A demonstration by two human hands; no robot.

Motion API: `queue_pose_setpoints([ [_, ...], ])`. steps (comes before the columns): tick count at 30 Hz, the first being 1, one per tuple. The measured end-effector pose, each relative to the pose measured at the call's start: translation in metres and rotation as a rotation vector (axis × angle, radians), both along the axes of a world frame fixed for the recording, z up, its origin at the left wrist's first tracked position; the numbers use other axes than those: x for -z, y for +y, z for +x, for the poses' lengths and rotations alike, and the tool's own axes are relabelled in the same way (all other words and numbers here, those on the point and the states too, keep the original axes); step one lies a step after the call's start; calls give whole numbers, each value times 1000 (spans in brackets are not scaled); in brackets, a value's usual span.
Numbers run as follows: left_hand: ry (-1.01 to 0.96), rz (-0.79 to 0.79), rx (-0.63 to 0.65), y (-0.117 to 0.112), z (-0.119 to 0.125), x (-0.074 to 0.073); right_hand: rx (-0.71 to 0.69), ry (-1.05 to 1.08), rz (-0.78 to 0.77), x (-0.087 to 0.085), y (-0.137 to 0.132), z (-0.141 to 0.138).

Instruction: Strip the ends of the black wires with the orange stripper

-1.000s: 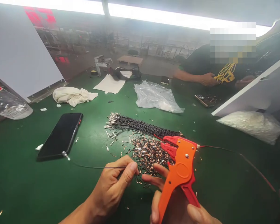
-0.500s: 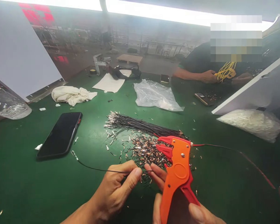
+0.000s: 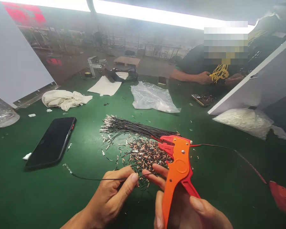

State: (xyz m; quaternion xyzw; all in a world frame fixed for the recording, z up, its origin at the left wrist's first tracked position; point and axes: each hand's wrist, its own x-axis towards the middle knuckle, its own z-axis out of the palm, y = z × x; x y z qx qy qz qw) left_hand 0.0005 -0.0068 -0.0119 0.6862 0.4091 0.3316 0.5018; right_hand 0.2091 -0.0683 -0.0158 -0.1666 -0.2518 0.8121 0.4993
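Between the thumb and forefinger of my left hand (image 3: pixel 116 194) is a thin black wire (image 3: pixel 92 179), with a metal terminal (image 3: pixel 67 168) at its far left end. The wire's other end reaches the outstretched fingers of my right hand (image 3: pixel 188 203). In that same right hand sits an orange and red wire stripper (image 3: pixel 180 168), its red jaws pointing left and slightly apart. Behind the jaws lies a bundle of black wires (image 3: pixel 138 127) with terminals at their left ends. A heap of short wire scraps with copper ends (image 3: pixel 145 154) lies just beyond my hands.
A black phone (image 3: pixel 51 143) lies at left on the green table (image 3: pixel 50 197), a white cloth (image 3: pixel 64 99) behind it. Further back are a clear plastic bag (image 3: pixel 154 97) and paper (image 3: pixel 105 86). At right stand a white panel (image 3: pixel 255 76) and a filled bag (image 3: pixel 245 121). Opposite, a person holds yellow wires (image 3: pixel 219 73).
The view has shifted slightly right, so most things sit further left. A red-orange object shows more at the right edge. Both hands keep their hold on the wire and the stripper.
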Motion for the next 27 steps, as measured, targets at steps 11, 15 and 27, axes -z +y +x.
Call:
queue_pose_setpoints([
  [11, -6, 2, -51, -1, 0, 1, -63, -31, -16, 2, -3, -2],
  [15, 10, -51, -85, 4, 0, -6, -57, -26, -10, -2, -1, 0],
  [27, 131, 332, -49, -2, 3, -3, -126, -39, -8, -3, -3, -1],
])
